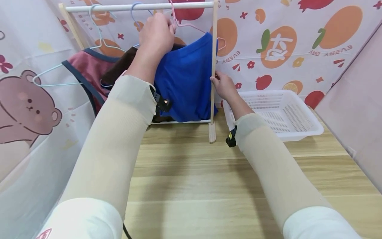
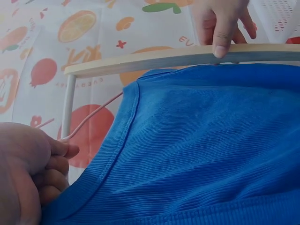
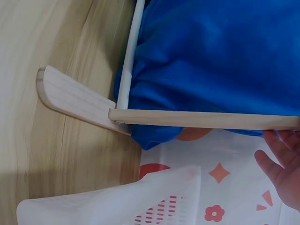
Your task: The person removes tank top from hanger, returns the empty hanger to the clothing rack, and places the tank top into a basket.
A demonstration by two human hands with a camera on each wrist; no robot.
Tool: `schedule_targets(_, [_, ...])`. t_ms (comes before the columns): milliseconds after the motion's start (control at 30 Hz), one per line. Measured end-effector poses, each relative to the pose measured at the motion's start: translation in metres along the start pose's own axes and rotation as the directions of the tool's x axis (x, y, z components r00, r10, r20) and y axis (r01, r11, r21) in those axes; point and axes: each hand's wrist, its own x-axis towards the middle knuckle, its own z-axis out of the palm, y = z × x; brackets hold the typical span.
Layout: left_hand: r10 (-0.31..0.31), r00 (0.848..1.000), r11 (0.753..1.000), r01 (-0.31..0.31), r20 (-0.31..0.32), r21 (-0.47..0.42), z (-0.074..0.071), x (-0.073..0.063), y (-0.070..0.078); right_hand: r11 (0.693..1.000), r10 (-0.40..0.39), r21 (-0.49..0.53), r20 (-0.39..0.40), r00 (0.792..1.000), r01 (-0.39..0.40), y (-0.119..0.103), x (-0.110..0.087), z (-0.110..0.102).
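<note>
My left hand [image 1: 157,32] is raised just under the top bar of a small clothes rack [image 1: 140,6]. In the left wrist view, its thumb and fingertips pinch a thin pink hanger [image 2: 96,112]. A blue sleeveless top [image 1: 186,79] hangs on that hanger, spreading down to the rack's lower bar. At the rack's right post [image 1: 214,53], my right hand [image 1: 225,85] touches the wood with its fingertips, thumb held apart from it in the right wrist view. A pink sleeveless top [image 1: 89,66] with dark trim and a brown garment [image 1: 122,64] hang to the left, partly behind my left arm.
A white plastic basket [image 1: 301,132] stands on the wooden table [image 1: 191,186], right of the rack. The rack's wooden foot [image 1: 212,132] extends forward. A light blue hanger [image 1: 99,39] and a blue one [image 1: 132,13] hook over the bar. A fruit-print cloth [image 1: 247,43] covers the back.
</note>
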Motion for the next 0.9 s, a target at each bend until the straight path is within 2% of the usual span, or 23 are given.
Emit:
schedule_targets(200, [0.019,1.000,0.999,-0.019,0.009,-0.035,0.005,-0.010,-0.014,0.999,0.005,0.036,0.034,0.999,-0.006,0.001,0.002,-0.010])
schedule_targets(433, [0.034,0.999,0.997,-0.034,-0.001,-0.071,0.015,-0.028,-0.034,0.996,0.065,0.056,0.087,0.994,-0.070,0.004,-0.003,-0.018])
schedule_targets(600, [0.036,0.999,0.990,-0.037,-0.009,-0.138,0.022,-0.040,-0.047,0.995,0.080,0.049,0.026,0.996,-0.082,0.011,-0.010,-0.020])
schedule_targets(733, [0.061,0.998,0.978,-0.064,-0.021,-0.198,0.026,-0.050,-0.059,0.999,0.025,0.032,-0.032,0.999,-0.024,0.015,-0.017,-0.022])
schedule_targets(900, [0.069,0.997,0.969,-0.073,-0.024,-0.237,0.029,-0.061,-0.070,1.000,-0.029,0.006,-0.040,0.999,0.029,0.014,-0.028,-0.024])
